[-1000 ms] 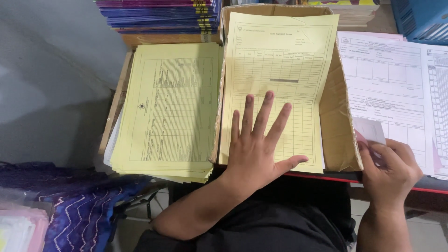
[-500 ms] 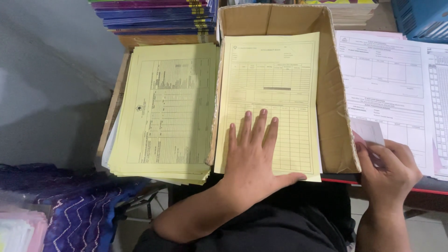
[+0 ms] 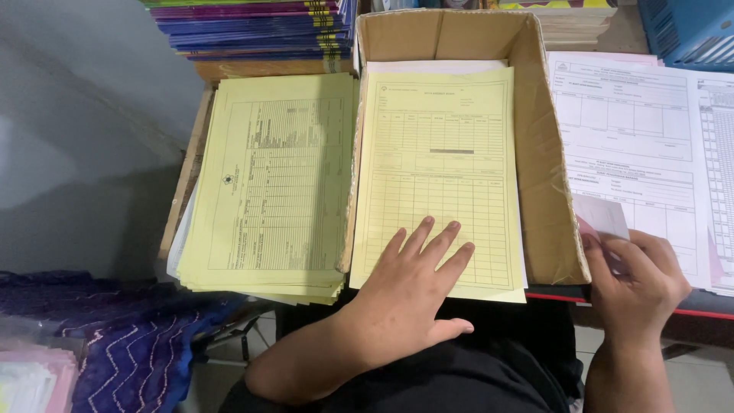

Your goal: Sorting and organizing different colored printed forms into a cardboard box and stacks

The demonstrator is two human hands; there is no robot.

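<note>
My left hand (image 3: pixel 409 294) lies flat, fingers spread, on the near edge of a yellow printed form (image 3: pixel 440 164) that rests in an open brown cardboard box (image 3: pixel 547 191). The form overhangs the box's near side. A thick pile of yellow forms (image 3: pixel 267 183) lies on the box's left flap. My right hand (image 3: pixel 638 279) pinches the near corner of a white sheet (image 3: pixel 604 216), just right of the box, on top of a stack of white and pink forms (image 3: pixel 638 145).
A stack of purple-spined books (image 3: pixel 256 27) stands behind the yellow pile. A blue crate (image 3: pixel 692 30) sits at the far right. Purple patterned cloth (image 3: pixel 115 344) lies at the lower left beside pale pink papers (image 3: pixel 30 378). A grey wall fills the left.
The yellow form has settled flat into the box, and my left hand has slid toward me to its near edge. My right hand stays on the white sheet's corner.
</note>
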